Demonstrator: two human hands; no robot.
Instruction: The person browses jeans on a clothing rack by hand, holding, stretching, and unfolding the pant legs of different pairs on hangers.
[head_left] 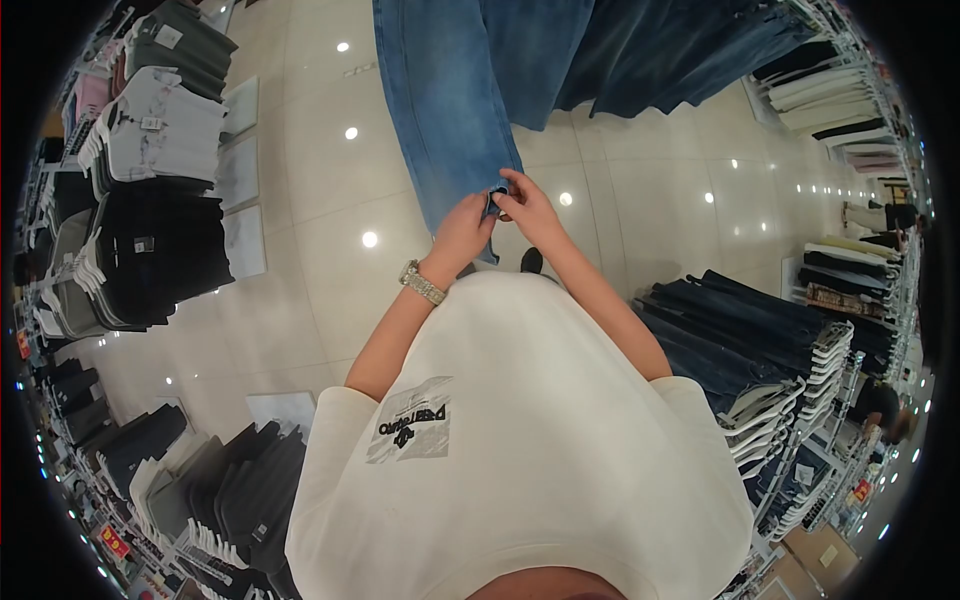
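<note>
A pair of blue jeans (440, 110) hangs from the top of the view, the lower part of one leg reaching down to my hands. My left hand (463, 236), with a metal-band watch (422, 282) on the wrist, comes in from the left and is closed on the edge of the denim. From the other side my right hand (528, 208) pinches the same small fold of cloth, its fingertips close to those of the left. What lies inside the fold is too small to make out. More denim garments (660, 60) hang beside the jeans at the top right.
Tops on white hangers (165, 125) fill racks at the left. Dark jeans (730, 320) hang on a rack near my right elbow, and dark trousers (235, 480) at lower left. Shiny floor tiles (340, 200) lie between. Cardboard boxes (820, 555) stand at lower right.
</note>
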